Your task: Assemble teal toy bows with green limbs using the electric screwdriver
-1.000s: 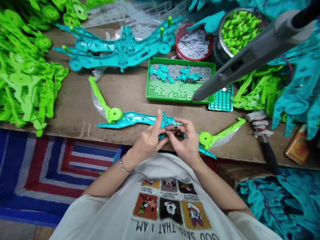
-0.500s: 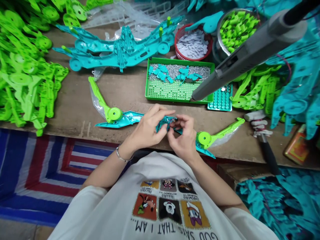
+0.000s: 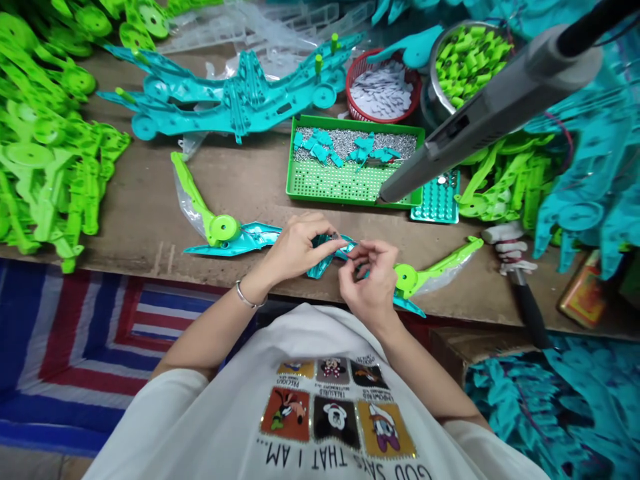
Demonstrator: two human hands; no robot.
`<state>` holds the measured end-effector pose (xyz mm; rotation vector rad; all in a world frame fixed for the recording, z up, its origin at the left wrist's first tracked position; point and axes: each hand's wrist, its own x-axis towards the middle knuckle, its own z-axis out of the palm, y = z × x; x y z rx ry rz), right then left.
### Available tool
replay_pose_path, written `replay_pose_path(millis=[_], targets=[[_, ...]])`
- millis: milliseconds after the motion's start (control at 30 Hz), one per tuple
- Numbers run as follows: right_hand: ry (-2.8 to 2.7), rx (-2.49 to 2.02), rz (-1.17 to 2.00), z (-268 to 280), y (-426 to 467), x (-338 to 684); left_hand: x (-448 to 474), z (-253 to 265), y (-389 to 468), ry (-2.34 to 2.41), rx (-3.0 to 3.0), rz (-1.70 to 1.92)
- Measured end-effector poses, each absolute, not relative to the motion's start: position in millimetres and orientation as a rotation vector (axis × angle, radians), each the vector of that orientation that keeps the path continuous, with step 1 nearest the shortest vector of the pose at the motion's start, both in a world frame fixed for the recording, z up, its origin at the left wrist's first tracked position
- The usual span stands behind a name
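A long teal plastic shell (image 3: 259, 235) lies open side up along the table's front edge. Bright green arms with clear plastic pieces stick out at both its ends, the left arm (image 3: 193, 187) and the right arm (image 3: 447, 263). Over the shell's middle, my left hand (image 3: 300, 248) has thumb and forefinger closed at what looks like a thin wire (image 3: 346, 248). Close to it on the right, my right hand (image 3: 373, 273) pinches the same wire with bent fingers. My hands partly cover the shell's middle, and the wire's ends are hidden.
Beyond the shell sits a green tray (image 3: 330, 183) of screws and small teal parts. A grey electric screwdriver (image 3: 480, 127) hangs over its right side. Another teal shell (image 3: 240, 100) lies behind. Green parts (image 3: 40, 153) pile up left; a black-handled tool (image 3: 530, 310) rests right.
My hands have drawn slightly apart over the shell's middle, showing more of the teal part and the thin wire. The whole view has shifted slightly.
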<state>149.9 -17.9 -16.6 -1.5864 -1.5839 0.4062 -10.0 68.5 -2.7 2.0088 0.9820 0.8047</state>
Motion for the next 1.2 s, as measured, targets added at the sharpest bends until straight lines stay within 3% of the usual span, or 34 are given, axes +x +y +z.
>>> replay_pose_path(millis=[367, 767, 1033, 1200], targets=[[-1.767, -1.609, 0.148, -13.1, -10.9, 162.3, -10.8, -4.0, 56.1, 1.015, 2.175, 0.812], [-1.740, -1.565, 0.294, -5.3, -8.2, 167.7, -18.9, -11.8, 62.5, 0.723, 2.287, 0.792], [-1.764, -1.554, 0.233, -8.0, -1.6, 175.7, -16.1, -11.0, 57.8, 0.870, 2.382, 0.756], [-1.972, -1.575, 0.377, -6.8, 22.7, 187.5, -20.8, -12.8, 51.8, 0.822, 2.472, 0.762]])
